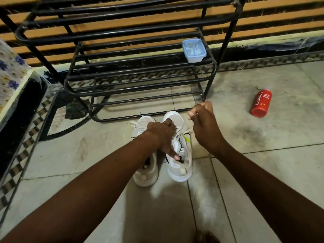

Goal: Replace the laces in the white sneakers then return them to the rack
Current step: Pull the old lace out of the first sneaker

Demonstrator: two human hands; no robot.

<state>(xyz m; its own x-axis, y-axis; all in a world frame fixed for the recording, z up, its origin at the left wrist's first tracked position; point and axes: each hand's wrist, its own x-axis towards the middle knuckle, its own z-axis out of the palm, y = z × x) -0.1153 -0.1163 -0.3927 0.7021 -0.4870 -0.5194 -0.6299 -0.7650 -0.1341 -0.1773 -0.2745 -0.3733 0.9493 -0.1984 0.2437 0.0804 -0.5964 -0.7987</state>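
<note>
From the head camera I am looking down at a pale tiled floor, stained dark in patches, with a checkered border strip running along the foot of a wall of orange and dark horizontal slats. A floral-patterned cloth covers something at the left edge.

I count two white sneakers standing side by side on the floor, toes toward the rack, just in front of its lowest bar. One black metal rack with several tiers of bars stands against the wall, and a single pale blue lidded tub sits at the right end of one tier. One red bottle lies on its side on the floor, well apart to the right of the shoes.

My left hand lies across the right-hand sneaker, fingers pressed down over the laced part and the thumb reaching back to the tongue by the shoe's opening. My right hand is raised just beside that shoe's toe, fingers curled together into a loose fist; it is blurred, and I cannot tell for sure whether it pinches the lace that trails loosely over the shoe.

Bare floor lies open to the right and toward me; on the left a dark block edges close.
</note>
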